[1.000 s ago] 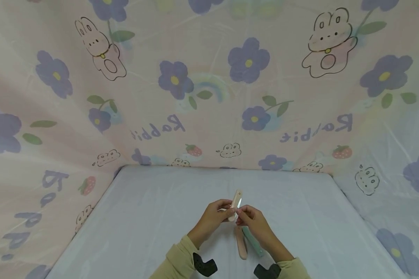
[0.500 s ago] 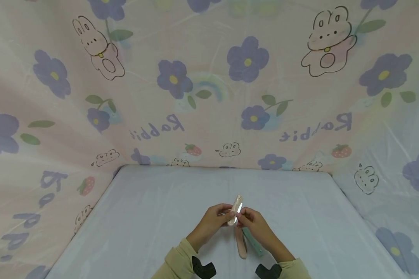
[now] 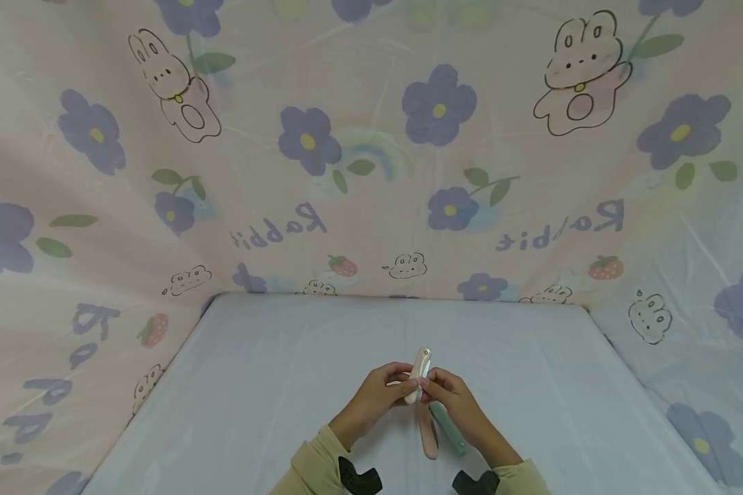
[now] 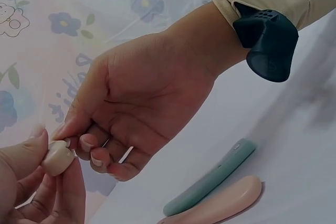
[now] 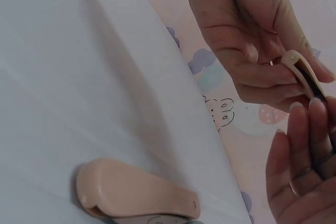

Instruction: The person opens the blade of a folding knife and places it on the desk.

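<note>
Near the front of the table my left hand (image 3: 376, 392) grips the cream handle of a folding knife (image 3: 416, 386), held upright at a slant. A shiny strip of blade shows along the handle's right side. With thumb and fingertips, my right hand (image 3: 461, 409) pinches at that blade side. In the left wrist view, the rounded cream end of the knife (image 4: 59, 160) sits between the fingers of both hands. Seen from the right wrist, the knife (image 5: 304, 72) shows a dark slot along its handle; the blade is mostly hidden there.
Below the hands lie a peach folded knife (image 3: 428, 436) and a green one (image 3: 449, 432), close together on the white tabletop (image 3: 254, 385). A curtain (image 3: 371, 206) with flowers and rabbits surrounds the table's back and sides. Black devices (image 3: 360, 477) sit on both wrists.
Both hands and the knife have dropped slightly toward the person since one second ago, then stayed nearly still. The knife has turned a little in the fingers. The two lying knives have not moved.
</note>
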`<control>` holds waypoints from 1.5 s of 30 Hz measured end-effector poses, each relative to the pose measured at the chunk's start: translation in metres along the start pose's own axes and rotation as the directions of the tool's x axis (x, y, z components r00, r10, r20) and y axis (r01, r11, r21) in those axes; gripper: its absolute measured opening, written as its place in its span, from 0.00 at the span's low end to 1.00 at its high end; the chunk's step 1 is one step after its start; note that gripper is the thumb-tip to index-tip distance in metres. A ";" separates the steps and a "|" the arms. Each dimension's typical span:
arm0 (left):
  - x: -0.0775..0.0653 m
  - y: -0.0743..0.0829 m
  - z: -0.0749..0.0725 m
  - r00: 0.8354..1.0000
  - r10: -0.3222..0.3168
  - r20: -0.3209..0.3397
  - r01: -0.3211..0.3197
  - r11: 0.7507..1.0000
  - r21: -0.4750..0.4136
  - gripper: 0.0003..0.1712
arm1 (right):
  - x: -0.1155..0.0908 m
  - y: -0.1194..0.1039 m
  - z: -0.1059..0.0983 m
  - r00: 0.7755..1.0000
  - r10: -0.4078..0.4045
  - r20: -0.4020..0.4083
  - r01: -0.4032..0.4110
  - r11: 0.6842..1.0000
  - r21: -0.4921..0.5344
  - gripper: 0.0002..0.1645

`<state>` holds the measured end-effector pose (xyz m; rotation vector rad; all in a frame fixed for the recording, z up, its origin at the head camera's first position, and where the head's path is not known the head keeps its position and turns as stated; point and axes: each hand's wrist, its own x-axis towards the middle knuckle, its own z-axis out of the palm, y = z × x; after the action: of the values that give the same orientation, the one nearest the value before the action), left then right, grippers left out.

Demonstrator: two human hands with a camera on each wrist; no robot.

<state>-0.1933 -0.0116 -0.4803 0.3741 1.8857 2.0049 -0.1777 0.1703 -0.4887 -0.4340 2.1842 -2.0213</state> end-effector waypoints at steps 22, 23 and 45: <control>-0.005 -0.009 -0.002 0.999 0.007 -0.034 -0.009 0.998 -0.067 0.23 | -0.003 0.006 0.000 0.982 0.189 0.003 -0.188 0.979 0.072 0.20; -0.005 -0.009 -0.002 0.999 0.008 -0.037 -0.011 0.997 -0.072 0.23 | -0.004 0.005 0.000 0.981 0.195 0.009 -0.195 0.978 0.076 0.20; -0.009 -0.010 0.002 1.000 0.014 0.007 -0.013 0.997 -0.077 0.23 | -0.010 0.003 0.002 0.981 0.196 0.006 -0.195 0.976 0.094 0.21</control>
<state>-0.1835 -0.0128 -0.4899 0.3737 1.8001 2.0747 -0.1679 0.1712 -0.4925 -0.1959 2.0335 -2.0077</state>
